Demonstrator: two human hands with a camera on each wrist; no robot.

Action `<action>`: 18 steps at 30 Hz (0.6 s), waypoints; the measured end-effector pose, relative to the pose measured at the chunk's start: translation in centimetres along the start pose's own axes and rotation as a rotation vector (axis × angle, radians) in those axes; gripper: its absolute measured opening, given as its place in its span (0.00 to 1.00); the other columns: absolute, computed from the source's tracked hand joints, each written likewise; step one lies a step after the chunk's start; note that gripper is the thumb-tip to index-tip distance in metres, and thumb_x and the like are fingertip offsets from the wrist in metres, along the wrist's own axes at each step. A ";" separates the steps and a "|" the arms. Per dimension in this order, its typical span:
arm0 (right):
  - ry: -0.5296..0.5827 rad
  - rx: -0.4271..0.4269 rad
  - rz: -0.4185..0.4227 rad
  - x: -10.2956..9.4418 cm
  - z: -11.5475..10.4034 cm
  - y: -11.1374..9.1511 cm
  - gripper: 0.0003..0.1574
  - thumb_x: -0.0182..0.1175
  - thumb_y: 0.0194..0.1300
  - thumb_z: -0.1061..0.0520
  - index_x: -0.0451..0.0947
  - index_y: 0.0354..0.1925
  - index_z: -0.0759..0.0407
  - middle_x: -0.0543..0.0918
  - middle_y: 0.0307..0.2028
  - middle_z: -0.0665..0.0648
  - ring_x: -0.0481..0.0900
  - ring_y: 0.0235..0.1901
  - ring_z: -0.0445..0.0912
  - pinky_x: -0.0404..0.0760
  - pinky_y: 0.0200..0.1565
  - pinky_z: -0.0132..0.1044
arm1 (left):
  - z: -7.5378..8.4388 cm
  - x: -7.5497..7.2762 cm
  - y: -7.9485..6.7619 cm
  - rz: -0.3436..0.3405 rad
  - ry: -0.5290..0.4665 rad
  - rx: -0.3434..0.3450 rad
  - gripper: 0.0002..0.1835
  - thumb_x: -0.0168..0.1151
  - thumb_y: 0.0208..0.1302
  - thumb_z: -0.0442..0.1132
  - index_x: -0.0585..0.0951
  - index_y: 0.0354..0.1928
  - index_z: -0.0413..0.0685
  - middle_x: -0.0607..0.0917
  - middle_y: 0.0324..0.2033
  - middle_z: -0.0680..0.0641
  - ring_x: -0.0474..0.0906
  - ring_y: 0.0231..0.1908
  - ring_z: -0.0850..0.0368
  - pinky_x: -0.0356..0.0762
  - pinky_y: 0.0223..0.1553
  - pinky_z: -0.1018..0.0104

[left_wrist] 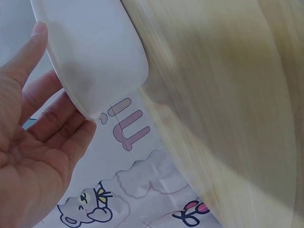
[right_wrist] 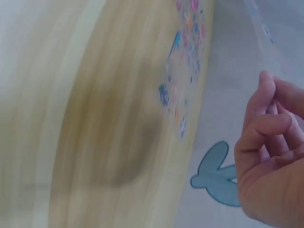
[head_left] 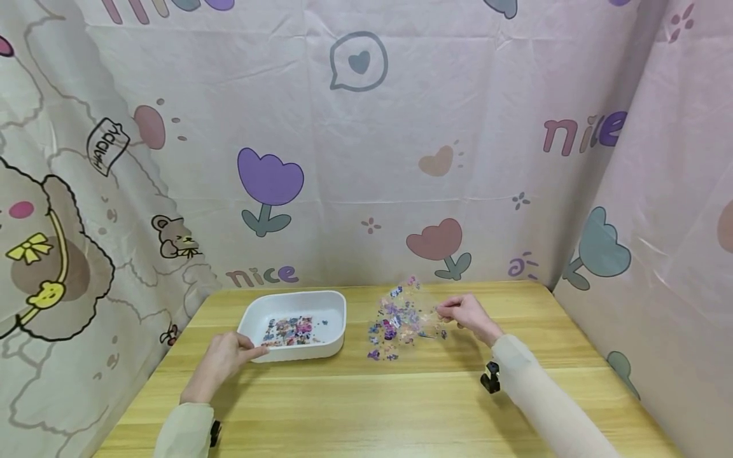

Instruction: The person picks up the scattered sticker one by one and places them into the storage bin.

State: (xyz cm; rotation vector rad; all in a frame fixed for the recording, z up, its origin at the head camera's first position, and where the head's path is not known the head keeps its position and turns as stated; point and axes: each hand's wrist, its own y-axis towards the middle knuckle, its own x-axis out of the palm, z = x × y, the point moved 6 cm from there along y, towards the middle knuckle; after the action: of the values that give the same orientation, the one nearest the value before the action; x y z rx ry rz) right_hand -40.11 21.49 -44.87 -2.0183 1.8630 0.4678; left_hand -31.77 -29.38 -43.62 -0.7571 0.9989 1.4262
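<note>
My left hand [head_left: 228, 356] grips the left end of a white plastic tub [head_left: 338, 340], its thumb on one side of the wall and its fingers on the other, as the left wrist view shows. Small colourful flat pieces [head_left: 292, 331] lie on the tub's floor. Between thumb and forefinger, my right hand [head_left: 466, 316] pinches the edge of a thin see-through sheet [right_wrist: 266, 31] with small coloured prints. Beneath and beside this sheet, colourful pieces [head_left: 390, 331] lie scattered on the table, and the two are hard to tell apart in the head view.
A wooden table [head_left: 355, 407] carries everything. Printed cloth [head_left: 366, 159] hangs along its back, with more cloth at the left and right sides. Each sleeve has a black wrist mount [head_left: 490, 378] near it.
</note>
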 end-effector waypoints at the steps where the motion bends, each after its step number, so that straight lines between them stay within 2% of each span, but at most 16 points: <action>1: 0.010 0.003 -0.002 0.2 -0.1 0.0 0.17 0.64 0.65 0.57 0.82 0.48 0.68 0.87 0.32 0.58 0.79 0.31 0.44 0.68 0.22 0.28 | 0.0 0.0 0.0 0.001 0.002 -0.002 0.19 0.71 0.55 0.56 0.88 0.29 0.45 0.88 0.32 0.44 0.80 0.33 0.53 0.81 0.40 0.51; 7: 0.061 0.007 -0.017 1.5 -0.6 -0.1 0.16 0.64 0.65 0.58 0.82 0.48 0.67 0.87 0.36 0.61 0.83 0.34 0.51 0.71 0.24 0.30 | -0.1 0.0 0.1 -0.006 0.006 -0.014 0.19 0.72 0.55 0.56 0.88 0.28 0.45 0.87 0.30 0.46 0.77 0.30 0.55 0.79 0.33 0.57; 13: 0.074 -0.010 -0.041 2.9 -1.4 -0.1 0.16 0.64 0.65 0.57 0.82 0.47 0.66 0.87 0.40 0.64 0.84 0.37 0.54 0.76 0.28 0.35 | -0.1 0.1 0.1 -0.005 0.009 -0.014 0.18 0.72 0.55 0.56 0.87 0.27 0.47 0.87 0.29 0.47 0.77 0.30 0.55 0.79 0.34 0.57; 18: 0.099 -0.010 -0.052 4.6 -1.9 0.0 0.12 0.65 0.64 0.58 0.84 0.44 0.63 0.87 0.40 0.64 0.84 0.40 0.58 0.75 0.27 0.35 | -0.2 0.1 0.1 -0.003 0.006 -0.017 0.19 0.72 0.55 0.56 0.88 0.28 0.46 0.87 0.30 0.46 0.77 0.30 0.55 0.79 0.34 0.57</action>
State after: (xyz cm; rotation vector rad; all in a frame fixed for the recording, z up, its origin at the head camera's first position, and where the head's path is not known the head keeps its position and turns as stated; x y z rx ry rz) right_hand -39.75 16.57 -45.32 -2.1271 1.8629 0.3701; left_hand -31.87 -29.47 -43.78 -0.7753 0.9910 1.4326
